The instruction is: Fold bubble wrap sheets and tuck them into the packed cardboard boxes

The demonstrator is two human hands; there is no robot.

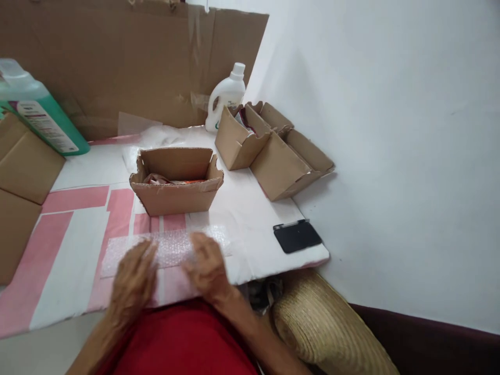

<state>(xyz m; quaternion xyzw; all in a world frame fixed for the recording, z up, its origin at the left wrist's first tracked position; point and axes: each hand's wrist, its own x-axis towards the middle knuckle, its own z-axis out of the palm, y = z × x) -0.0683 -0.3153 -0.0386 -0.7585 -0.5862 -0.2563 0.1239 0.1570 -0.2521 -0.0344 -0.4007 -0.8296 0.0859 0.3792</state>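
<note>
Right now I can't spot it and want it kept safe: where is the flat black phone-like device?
In the head view, the flat black device lies on the white table's right edge, below the slanted brown cardboard boxes, right of the right hand.

Person observed from above: left hand (133, 278) and right hand (209, 268) both bare, no gloves, rings or watch visible. Forearms bare to the frame edge; no sleeves in view. A plain red garment (187, 338) covers the lap, unmarked. Hands slightly motion-blurred.
</note>
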